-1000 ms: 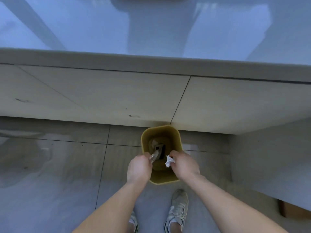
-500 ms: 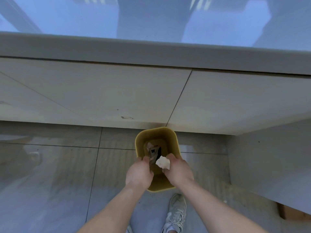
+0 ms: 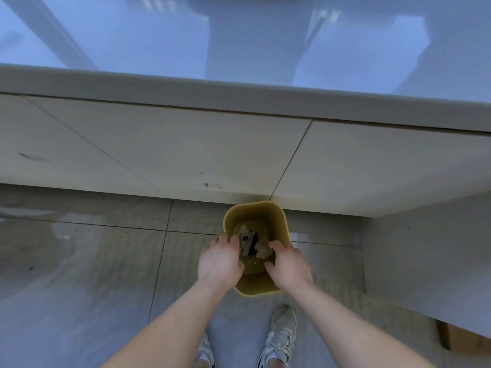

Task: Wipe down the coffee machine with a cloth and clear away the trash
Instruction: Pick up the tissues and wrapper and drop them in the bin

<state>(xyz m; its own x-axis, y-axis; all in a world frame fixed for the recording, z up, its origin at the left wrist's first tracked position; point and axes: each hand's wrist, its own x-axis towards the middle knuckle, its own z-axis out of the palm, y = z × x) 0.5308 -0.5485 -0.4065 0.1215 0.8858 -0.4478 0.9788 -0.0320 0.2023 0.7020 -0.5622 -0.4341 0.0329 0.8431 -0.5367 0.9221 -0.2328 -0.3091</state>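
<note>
A smooth, matt yellow plastic bin (image 3: pixel 256 285) holds crumpled paper (image 3: pixel 263 249). The grey floor tiles (image 3: pixel 79 261) shine glossy, as does the reflective tabletop (image 3: pixel 132 35); the cabinet fronts (image 3: pixel 186 144) look matt.

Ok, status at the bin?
Left grip open, right grip open, both over bin. Tissue and wrapper inside. Nothing in the way.

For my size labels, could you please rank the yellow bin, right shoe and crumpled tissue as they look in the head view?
1. yellow bin, largest.
2. right shoe, though it sits nearer the camera.
3. crumpled tissue, clearly smallest.
</note>
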